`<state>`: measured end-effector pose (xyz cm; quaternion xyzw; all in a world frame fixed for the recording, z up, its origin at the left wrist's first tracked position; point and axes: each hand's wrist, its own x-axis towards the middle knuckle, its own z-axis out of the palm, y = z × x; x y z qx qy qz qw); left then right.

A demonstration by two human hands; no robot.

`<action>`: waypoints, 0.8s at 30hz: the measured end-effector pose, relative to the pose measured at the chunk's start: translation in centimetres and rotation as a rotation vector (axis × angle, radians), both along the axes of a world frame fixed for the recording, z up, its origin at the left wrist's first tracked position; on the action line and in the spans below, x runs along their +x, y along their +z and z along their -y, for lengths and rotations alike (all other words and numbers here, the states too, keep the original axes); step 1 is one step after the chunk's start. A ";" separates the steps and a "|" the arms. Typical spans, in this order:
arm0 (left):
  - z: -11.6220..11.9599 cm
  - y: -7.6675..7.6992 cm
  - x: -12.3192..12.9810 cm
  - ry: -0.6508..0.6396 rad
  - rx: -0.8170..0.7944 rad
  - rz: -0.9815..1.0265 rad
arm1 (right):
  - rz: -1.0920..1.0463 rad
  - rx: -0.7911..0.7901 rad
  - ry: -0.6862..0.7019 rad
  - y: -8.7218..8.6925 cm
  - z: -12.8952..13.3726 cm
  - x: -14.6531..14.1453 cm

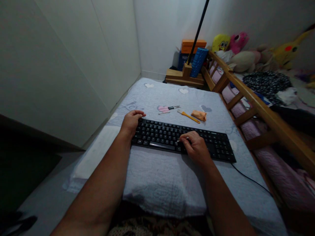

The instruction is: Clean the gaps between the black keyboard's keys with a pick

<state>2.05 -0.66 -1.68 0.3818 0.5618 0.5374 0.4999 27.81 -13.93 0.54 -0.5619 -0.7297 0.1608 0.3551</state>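
Observation:
A black keyboard [159,131] lies across the blue-grey cloth-covered surface, its cable running off to the right. My left hand [131,123] is closed on the keyboard's upper left corner. Over the keys right of the space bar, my right hand [194,146] pinches a thin cotton swab [178,141], whose white tip points at the keys. Behind the keyboard rest another cotton swab [164,113], a slim tool with a dark grip and metal tip [173,107], a brush with a yellow handle [190,117] and a crumpled orange cloth [199,115].
A wooden bed rail [265,111] runs along the right side, with plush toys [221,42] and clothes beyond it. Pale panels [73,59] stand on the left. At the back are a wooden base with a black pole [198,32], a blue foam roller [199,62] and an orange box [193,46].

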 end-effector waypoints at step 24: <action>-0.1 0.0 0.0 0.001 -0.005 -0.012 | -0.035 0.008 0.027 -0.5 -0.1 -0.6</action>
